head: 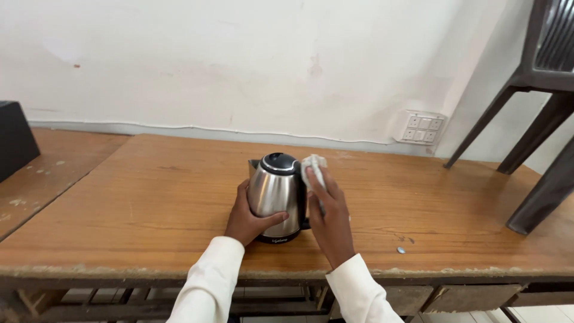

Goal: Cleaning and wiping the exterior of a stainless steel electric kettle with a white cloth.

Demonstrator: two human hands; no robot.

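A stainless steel electric kettle (274,191) with a black lid stands upright on the wooden table (149,197), near its front edge. My left hand (246,220) wraps around the kettle's lower left side, thumb across the front. My right hand (329,215) presses a crumpled white cloth (313,168) against the kettle's upper right side, by the black handle. Both arms wear white sleeves.
A black box (13,139) sits at the far left on a second wooden table. Dark chair legs (538,149) stand on the table at the right. A wall switch panel (422,127) is behind. A small silver disc (401,250) lies near the front edge.
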